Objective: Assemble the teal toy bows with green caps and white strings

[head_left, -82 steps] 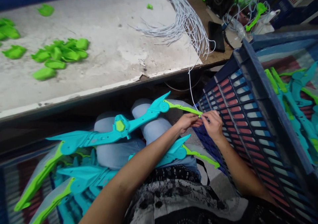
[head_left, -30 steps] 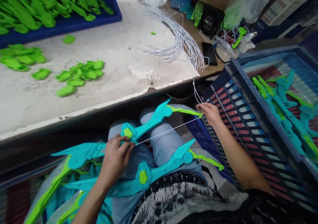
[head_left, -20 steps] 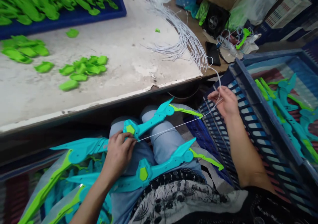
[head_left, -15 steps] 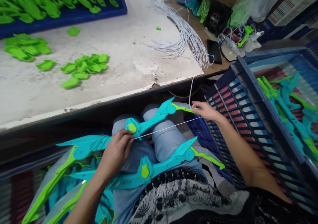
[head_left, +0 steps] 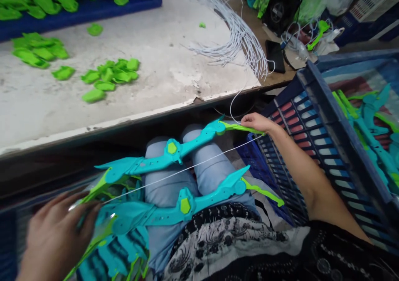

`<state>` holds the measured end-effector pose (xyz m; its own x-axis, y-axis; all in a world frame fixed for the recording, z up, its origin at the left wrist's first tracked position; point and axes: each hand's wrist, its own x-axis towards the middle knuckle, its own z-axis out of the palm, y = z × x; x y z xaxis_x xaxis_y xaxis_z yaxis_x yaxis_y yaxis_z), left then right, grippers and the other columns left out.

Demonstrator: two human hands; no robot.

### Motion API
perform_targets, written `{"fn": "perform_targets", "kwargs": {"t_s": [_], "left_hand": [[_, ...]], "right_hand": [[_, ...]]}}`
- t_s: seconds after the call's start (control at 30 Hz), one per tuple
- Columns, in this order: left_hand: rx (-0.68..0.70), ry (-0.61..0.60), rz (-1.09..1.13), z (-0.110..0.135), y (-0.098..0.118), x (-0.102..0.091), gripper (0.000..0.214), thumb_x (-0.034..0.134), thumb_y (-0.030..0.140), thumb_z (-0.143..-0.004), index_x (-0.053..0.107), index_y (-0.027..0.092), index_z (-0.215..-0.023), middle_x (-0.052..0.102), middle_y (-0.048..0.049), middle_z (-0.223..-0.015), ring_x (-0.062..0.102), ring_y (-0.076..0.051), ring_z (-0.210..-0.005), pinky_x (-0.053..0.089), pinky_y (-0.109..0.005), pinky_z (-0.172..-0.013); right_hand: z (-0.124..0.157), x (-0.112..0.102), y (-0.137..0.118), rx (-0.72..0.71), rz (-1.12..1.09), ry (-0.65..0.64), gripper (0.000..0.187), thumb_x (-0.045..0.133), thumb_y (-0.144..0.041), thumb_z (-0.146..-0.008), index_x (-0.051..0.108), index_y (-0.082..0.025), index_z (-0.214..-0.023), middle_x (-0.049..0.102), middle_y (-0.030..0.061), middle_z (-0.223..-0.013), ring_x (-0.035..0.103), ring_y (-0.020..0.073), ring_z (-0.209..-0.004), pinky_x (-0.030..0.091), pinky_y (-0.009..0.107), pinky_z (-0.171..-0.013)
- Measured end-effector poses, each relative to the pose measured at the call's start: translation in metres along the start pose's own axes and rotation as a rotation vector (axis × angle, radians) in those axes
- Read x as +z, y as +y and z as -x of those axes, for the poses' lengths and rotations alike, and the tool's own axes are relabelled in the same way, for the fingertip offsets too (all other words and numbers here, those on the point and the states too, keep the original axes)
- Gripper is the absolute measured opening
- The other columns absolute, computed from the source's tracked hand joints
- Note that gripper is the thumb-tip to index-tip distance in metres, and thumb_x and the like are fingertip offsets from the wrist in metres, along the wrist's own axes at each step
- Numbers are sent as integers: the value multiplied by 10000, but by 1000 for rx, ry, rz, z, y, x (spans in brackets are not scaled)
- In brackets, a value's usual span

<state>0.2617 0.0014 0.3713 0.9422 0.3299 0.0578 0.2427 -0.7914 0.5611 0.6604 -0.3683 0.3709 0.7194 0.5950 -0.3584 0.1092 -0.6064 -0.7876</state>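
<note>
A black phone (head_left: 275, 56) lies near a dark fan (head_left: 279, 11) on the brown tabletop (head_left: 254, 23).

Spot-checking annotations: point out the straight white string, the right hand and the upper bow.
Straight white string (head_left: 193, 166): head view, midway along its visible span.
Right hand (head_left: 256, 122): head view, back of the hand.
Upper bow (head_left: 172, 148): head view, green pentagon at its centre.

Your left hand (head_left: 57, 233) has carried the white cord (head_left: 187, 167) from the far bow's middle (head_left: 172, 149) out to its left limb.
</note>
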Motion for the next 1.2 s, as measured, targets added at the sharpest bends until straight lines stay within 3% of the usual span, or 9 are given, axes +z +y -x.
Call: {"fn": "perform_targets", "kwargs": {"t_s": [0.13, 0.3, 0.4, 0.53, 0.63, 0.8, 0.9, 1.03, 1.2], "left_hand": [[24, 186, -197, -10, 77, 34, 473, 503, 383, -853, 490, 299, -1318, 455, -91, -1413, 385, -437, -1298, 315, -677, -1027], [361, -322, -37, -16, 170, 111, 476, 528, 460, -879, 532, 173, -1258, 657, -137, -1071, 635, -308, -961, 545, -409, -802], [338, -529, -132, -13, 189, 147, 564, 536, 453, -869, 489, 129, -1329, 661, -155, -1030, 667, -309, -827, 546, -367, -653], [117, -446, -204, -20, 181, 157, 644, 472, 428, -901, 325, 102, -1437, 617, -163, -1088, 667, -305, -829, 526, -365, -634], [44, -299, -240, -30, 173, 149, 703, 537, 465, -863, 350, 77, -1418, 590, -199, -1102, 623, -341, -945, 523, -412, -723], [181, -14, 5, -29, 193, 149, 517, 595, 408, -844, 550, 94, -1252, 560, -225, -1174, 515, -352, -1125, 417, -529, -959], [151, -270, 400, -28, 221, 169, 267, 544, 329, -870, 664, 169, -1047, 654, -127, -1040, 596, -250, -994, 475, -414, -917], [-301, -678, 912, -41, 254, 211, 173, 579, 239, -827, 684, 169, -944, 702, -67, -876, 648, -170, -780, 534, -283, -713], [-671, -736, 1221, -58, 274, 241, 121, 590, 114, -828, 661, 108, -925, 659, -33, -720, 623, -103, -628, 511, -209, -597]], "right_hand": [[33, 3, -15, -202, -47, 374, 198, 691, -360, -713, 668, -163, -716, 675, 13, -750, 602, 145, -727, 479, 263, -694], [133, 10, -10, -10, -447, 259, 371, 725, -529, -693, 593, -191, -773, 634, -14, -580, 584, 130, -525, 489, 259, -542], [192, 18, 10, 146, -607, 268, 441, 745, -585, -650, 555, -208, -775, 680, 9, -624, 626, 156, -534, 525, 287, -541], [236, 31, 35, 188, -694, 352, 412, 751, -551, -665, 565, -210, -804, 727, 51, -762, 684, 198, -673, 564, 347, -655], [241, 44, 48, 147, -630, 490, 356, 773, -486, -648, 609, -202, -786, 714, 39, -804, 664, 174, -723, 544, 306, -672], [222, 70, 64, 90, -421, 797, 268, 733, -435, -686, 629, -201, -765, 657, 6, -729, 601, 143, -657, 519, 283, -650], [211, 83, 69, 21, -279, 884, 224, 668, -418, -765, 632, -200, -810, 661, 19, -758, 615, 160, -706, 522, 298, -695], [204, 87, 68, -86, -7, 911, 174, 589, -384, -850, 624, -217, -814, 672, 32, -788, 617, 170, -721, 517, 312, -693], [201, 81, 63, -214, 185, 909, 156, 550, -320, -891, 614, -230, -781, 674, 41, -788, 628, 185, -765, 519, 326, -700]]}}
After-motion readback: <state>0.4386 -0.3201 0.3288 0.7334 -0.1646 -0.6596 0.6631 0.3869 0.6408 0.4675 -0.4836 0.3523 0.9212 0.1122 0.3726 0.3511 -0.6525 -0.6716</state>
